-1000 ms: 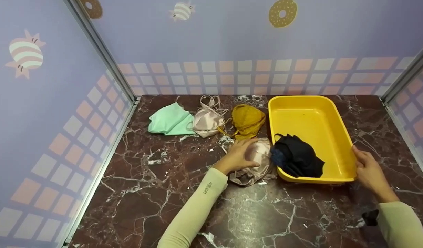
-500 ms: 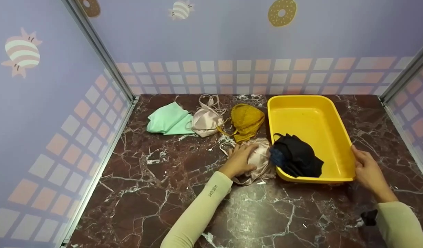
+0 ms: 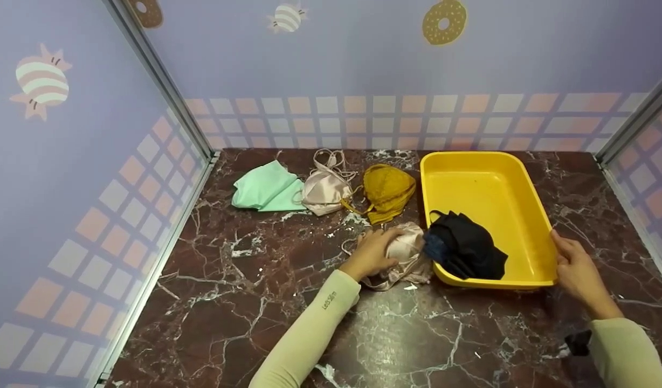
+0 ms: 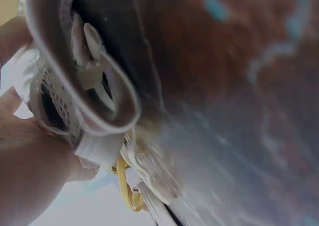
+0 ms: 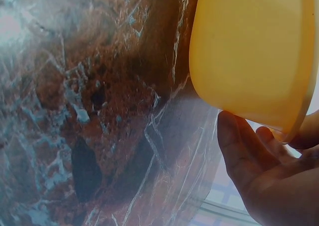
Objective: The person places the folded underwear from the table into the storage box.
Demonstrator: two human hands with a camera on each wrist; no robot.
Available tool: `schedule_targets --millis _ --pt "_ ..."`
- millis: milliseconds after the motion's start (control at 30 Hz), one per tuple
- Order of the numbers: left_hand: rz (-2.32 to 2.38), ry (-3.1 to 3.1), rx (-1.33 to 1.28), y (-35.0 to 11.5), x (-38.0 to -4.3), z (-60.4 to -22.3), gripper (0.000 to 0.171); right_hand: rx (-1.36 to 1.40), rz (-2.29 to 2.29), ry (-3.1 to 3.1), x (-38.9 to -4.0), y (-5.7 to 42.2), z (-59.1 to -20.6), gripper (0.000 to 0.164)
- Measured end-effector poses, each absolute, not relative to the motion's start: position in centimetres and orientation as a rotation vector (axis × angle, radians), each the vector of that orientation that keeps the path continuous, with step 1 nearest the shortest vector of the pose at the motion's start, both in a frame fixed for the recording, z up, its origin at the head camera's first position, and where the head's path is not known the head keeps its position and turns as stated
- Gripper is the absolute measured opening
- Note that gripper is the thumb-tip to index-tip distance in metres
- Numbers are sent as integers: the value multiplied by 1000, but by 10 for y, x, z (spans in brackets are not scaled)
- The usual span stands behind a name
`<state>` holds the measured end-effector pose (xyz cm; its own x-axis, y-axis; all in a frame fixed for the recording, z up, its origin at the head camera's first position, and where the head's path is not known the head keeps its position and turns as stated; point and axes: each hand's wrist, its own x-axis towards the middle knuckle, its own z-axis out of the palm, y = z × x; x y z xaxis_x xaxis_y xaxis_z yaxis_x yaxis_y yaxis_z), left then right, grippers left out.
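Observation:
My left hand [image 3: 372, 252] holds a pale pink satin bra [image 3: 409, 250], fingers and thumb on a bunched cup, just left of a yellow plastic tub [image 3: 490, 188]. Close up in the left wrist view, the bra's band and straps [image 4: 94, 101] loop beside the hand. My right hand [image 3: 581, 272] grips the tub's right rim near its front corner; the right wrist view has the thumb over the rim and the fingers [image 5: 244, 146] against the outer wall. A black garment [image 3: 468, 245] with a dark blue part lies in the tub's front left corner, overlapping the rim.
Behind the left hand, a mustard bra [image 3: 387, 188], another pale pink satin bra [image 3: 325, 188] and a mint green folded cloth [image 3: 269, 186] lie in a row. Patterned wall panels [image 3: 336, 59] enclose the marble table [image 3: 245, 323] at the back and sides.
The left hand has shifted slightly, and the bra under it is more bunched together, its back edge drawn away from the mustard bra. The right hand and tub have stayed put.

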<state>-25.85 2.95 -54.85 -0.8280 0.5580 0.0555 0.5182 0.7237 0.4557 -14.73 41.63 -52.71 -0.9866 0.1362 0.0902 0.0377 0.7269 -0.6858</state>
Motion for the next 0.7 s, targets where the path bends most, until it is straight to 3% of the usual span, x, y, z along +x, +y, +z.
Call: schedule_targets --millis 433,700 --pt "927 2854 932 1 -262 -536 58 -126 1069 -2772 -147 416 -526 47" --pt "779 2838 909 6 -253 -534 71 -130 1079 -2765 -147 416 -528 47"
